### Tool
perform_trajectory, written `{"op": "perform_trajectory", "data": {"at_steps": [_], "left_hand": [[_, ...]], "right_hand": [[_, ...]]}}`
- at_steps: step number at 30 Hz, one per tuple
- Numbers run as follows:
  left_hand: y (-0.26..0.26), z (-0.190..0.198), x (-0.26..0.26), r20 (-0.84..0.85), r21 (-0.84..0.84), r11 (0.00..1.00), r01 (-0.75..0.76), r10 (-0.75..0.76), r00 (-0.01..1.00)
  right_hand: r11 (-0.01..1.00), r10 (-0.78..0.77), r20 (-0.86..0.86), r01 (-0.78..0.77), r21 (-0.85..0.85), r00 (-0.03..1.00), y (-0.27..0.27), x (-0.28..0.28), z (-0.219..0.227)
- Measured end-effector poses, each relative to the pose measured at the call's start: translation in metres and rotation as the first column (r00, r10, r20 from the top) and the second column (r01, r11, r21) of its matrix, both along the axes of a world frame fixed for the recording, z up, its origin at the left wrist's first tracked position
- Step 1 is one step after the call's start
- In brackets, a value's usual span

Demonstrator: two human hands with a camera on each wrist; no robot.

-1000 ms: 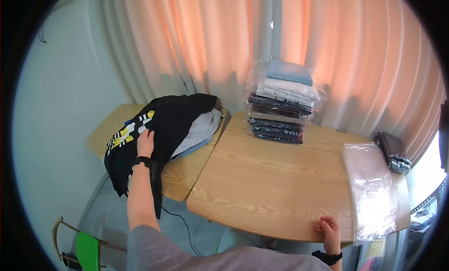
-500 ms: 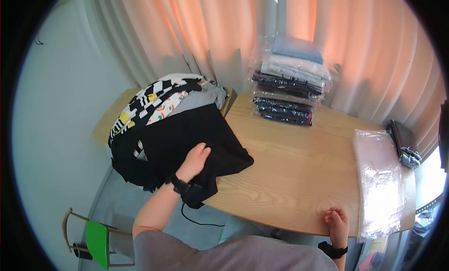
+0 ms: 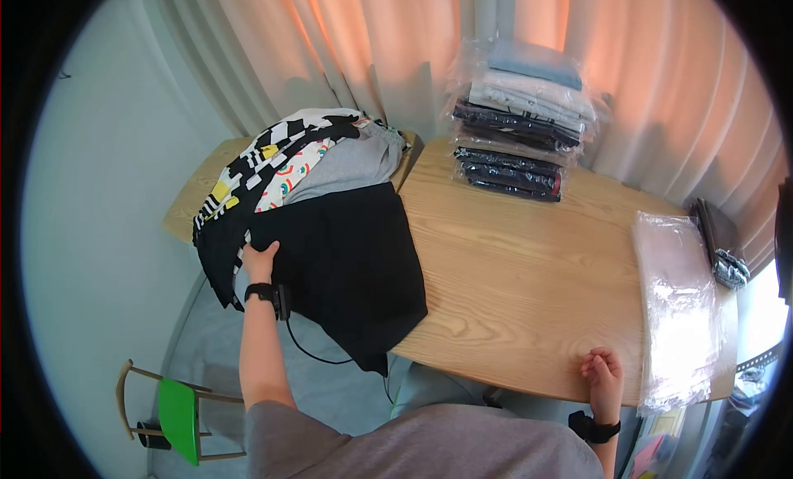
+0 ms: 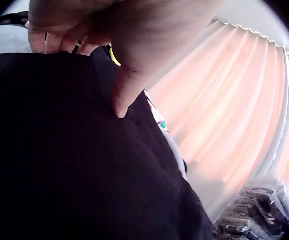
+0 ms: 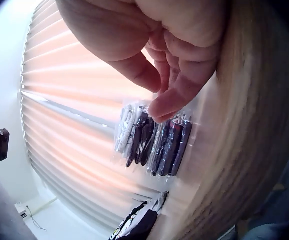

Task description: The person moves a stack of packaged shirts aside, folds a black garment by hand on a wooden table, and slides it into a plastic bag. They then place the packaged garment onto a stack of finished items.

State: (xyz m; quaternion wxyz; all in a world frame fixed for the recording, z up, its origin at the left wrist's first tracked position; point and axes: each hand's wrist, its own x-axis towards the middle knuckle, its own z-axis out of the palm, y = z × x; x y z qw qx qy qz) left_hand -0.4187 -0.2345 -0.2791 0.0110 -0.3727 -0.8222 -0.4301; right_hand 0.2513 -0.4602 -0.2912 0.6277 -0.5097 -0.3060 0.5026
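At the left, a black garment lies spread from the clothes pile across the gap onto the larger table, its lower corner hanging past the front edge. My left hand grips its left edge. In the left wrist view, the thumb lies on top of the black cloth while the other fingers go behind its edge. Under and behind it are a black-and-white checked garment with yellow patches, a white printed one and grey cloth. My right hand rests at the table's front edge, fingers loosely curled, holding nothing.
A tall stack of bagged folded clothes stands at the back of the wooden table. Clear plastic bags lie at the right, beside a dark folded packet. A green chair stands on the floor at lower left.
The black garment was drawn off the pile to the right and front, baring the checked and printed clothes. My left hand then moved back left to its edge. The right hand stays put.
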Motion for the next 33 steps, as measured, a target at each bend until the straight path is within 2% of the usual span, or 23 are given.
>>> {"op": "perform_trajectory", "data": {"at_steps": [2, 4, 5, 7, 8, 12, 14, 17, 18, 19, 21, 22, 24, 25, 27, 29, 32, 33], "left_hand": [[0.006, 0.001, -0.005, 0.008, 0.022, 0.999, 0.042, -0.042, 0.999], [0.009, 0.004, 0.001, 0.088, 0.046, 0.987, 0.154, -0.157, 0.984], [0.004, 0.016, 0.014, 0.086, 0.043, 0.986, 0.164, -0.167, 0.982], [-0.015, 0.045, 0.044, 0.109, 0.185, 0.927, 0.325, -0.348, 0.931], [-0.026, 0.063, 0.06, 0.108, 0.181, 0.925, 0.335, -0.357, 0.928], [-0.093, 0.14, 0.112, 0.2, 0.285, 0.799, 0.529, -0.59, 0.782], [-0.126, 0.168, 0.128, 0.172, 0.345, 0.747, 0.569, -0.646, 0.744], [-0.178, 0.202, 0.149, 0.119, 0.341, 0.743, 0.576, -0.642, 0.758], [-0.192, 0.207, 0.15, 0.165, 0.425, 0.722, 0.546, -0.655, 0.737], [-0.204, 0.211, 0.149, 0.208, 0.506, 0.698, 0.507, -0.669, 0.713], [-0.225, 0.217, 0.134, 0.192, 0.534, 0.67, 0.516, -0.691, 0.697], [-0.234, 0.219, 0.125, 0.175, 0.561, 0.638, 0.528, -0.715, 0.677], [-0.248, 0.221, 0.113, 0.162, 0.557, 0.649, 0.519, -0.697, 0.698], [-0.252, 0.223, 0.107, 0.15, 0.559, 0.663, 0.498, -0.672, 0.725], [-0.258, 0.222, 0.091, 0.144, 0.556, 0.683, 0.474, -0.64, 0.754], [-0.259, 0.213, 0.068, 0.301, 0.501, 0.74, 0.448, -0.635, 0.712], [-0.253, 0.189, 0.037, 0.377, 0.468, 0.773, 0.429, -0.613, 0.694], [-0.251, 0.181, 0.031, 0.401, 0.48, 0.779, 0.403, -0.604, 0.689]], "right_hand": [[1.0, -0.004, 0.053, 0.006, -0.028, 0.999, -0.001, -0.006, 0.005], [0.998, -0.012, 0.108, 0.018, -0.052, 0.994, 0.001, -0.012, 0.011], [0.996, 0.043, 0.151, -0.031, -0.081, 0.988, 0.002, -0.017, 0.013], [0.986, 0.143, 0.186, -0.122, -0.116, 0.972, 0.006, -0.027, 0.023], [0.987, 0.133, 0.183, -0.113, -0.118, 0.974, 0.011, -0.035, 0.033], [0.889, 0.447, 0.273, -0.457, -0.031, 0.852, 0.04, -0.074, 0.062], [0.801, 0.56, 0.493, -0.587, -0.117, 0.666, 0.059, -0.1, 0.082], [0.801, 0.479, 0.541, -0.596, 0.052, 0.691, 0.079, -0.152, 0.075], [0.816, 0.423, 0.581, -0.571, 0.091, 0.695, 0.084, -0.169, 0.069], [0.813, 0.426, 0.581, -0.576, 0.092, 0.694, 0.089, -0.184, 0.07], [0.674, 0.643, 0.28, -0.7, 0.236, 0.713, 0.1, -0.206, 0.073], [0.665, 0.65, 0.283, -0.708, 0.236, 0.705, 0.104, -0.211, 0.072], [0.678, 0.65, 0.196, -0.677, 0.287, 0.734, 0.108, -0.223, 0.071], [0.68, 0.658, 0.215, -0.692, 0.242, 0.722, 0.104, -0.227, 0.086], [0.659, 0.674, 0.194, -0.699, 0.28, 0.713, 0.102, -0.239, 0.097], [0.641, 0.71, 0.144, -0.718, 0.271, 0.689, 0.107, -0.249, 0.104], [0.647, 0.721, 0.051, -0.697, 0.308, 0.691, 0.11, -0.267, 0.132], [0.64, 0.713, 0.083, -0.695, 0.328, 0.696, 0.117, -0.276, 0.134]]}}
